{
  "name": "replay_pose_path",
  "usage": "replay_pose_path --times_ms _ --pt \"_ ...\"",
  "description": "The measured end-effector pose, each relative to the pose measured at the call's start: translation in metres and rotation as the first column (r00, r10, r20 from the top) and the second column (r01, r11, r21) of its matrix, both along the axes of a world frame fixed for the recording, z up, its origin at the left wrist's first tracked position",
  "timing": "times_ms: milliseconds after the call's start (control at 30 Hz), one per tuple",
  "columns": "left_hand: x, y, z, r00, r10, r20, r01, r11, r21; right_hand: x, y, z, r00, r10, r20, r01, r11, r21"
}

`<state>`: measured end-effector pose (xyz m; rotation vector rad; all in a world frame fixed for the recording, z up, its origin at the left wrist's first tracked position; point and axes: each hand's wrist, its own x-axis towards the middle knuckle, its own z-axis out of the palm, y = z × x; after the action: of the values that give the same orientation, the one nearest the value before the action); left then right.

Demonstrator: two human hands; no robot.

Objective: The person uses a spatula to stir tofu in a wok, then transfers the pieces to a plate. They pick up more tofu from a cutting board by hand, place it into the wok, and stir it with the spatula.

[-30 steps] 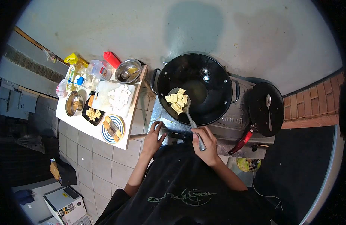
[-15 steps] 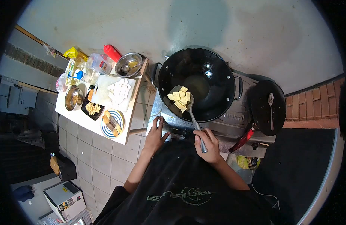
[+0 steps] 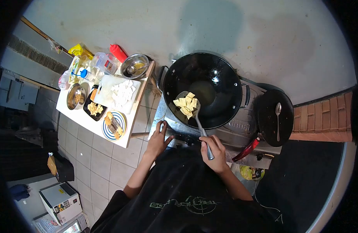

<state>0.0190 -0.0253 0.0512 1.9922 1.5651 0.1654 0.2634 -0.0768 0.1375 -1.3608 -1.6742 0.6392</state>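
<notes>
My right hand [image 3: 214,154] is closed around the handle of a metal ladle [image 3: 200,125] with a wide, shallow head. Pale yellow cut pieces [image 3: 186,105] are heaped on that head, which is over the near left side of a black wok [image 3: 225,87]. Shiny liquid, seemingly oil [image 3: 202,93], lies in the wok's bottom. My left hand [image 3: 158,141] is open and holds nothing, its fingertips on the front left edge of the metal stove [image 3: 169,125].
On the left, a white table [image 3: 76,119] bears a cutting board [image 3: 105,97] with white pieces, a metal bowl [image 3: 134,66], a black tray [image 3: 94,108] and a striped plate [image 3: 114,125]. Right of the wok, a black pan [image 3: 268,116] with a red handle [image 3: 245,150] holds a spoon [image 3: 278,121].
The view has shifted slightly, so the surroundings sit a little differently. Both hands and the loaded ladle keep nearly the same place at the wok and stove.
</notes>
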Motion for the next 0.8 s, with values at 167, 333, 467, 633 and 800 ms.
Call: replay_pose_path --times_ms 167,333,467,633,800 --pt "0.001 0.002 0.006 1.000 0.002 -0.006 -0.003 0.998 -0.067 0.003 0.001 0.001 0.999 -0.012 -0.045 0.012 1.000 0.005" --pt "-0.001 0.007 0.007 0.998 -0.046 -0.040 0.045 0.999 -0.025 0.006 0.000 0.000 0.998 -0.012 -0.068 0.011 1.000 -0.025" --pt "0.000 0.018 0.014 0.997 -0.064 -0.051 0.064 0.998 0.002 0.012 0.003 0.003 0.998 -0.006 -0.068 0.005 1.000 -0.017" --pt "-0.006 0.023 0.018 0.998 0.000 0.061 0.003 0.999 -0.035 0.017 0.004 0.009 0.998 0.031 -0.057 -0.036 0.995 -0.094" --pt "-0.008 0.014 0.016 0.994 0.027 0.106 -0.027 1.000 -0.005 0.018 0.004 0.003 0.998 0.026 -0.058 -0.031 0.996 -0.085"
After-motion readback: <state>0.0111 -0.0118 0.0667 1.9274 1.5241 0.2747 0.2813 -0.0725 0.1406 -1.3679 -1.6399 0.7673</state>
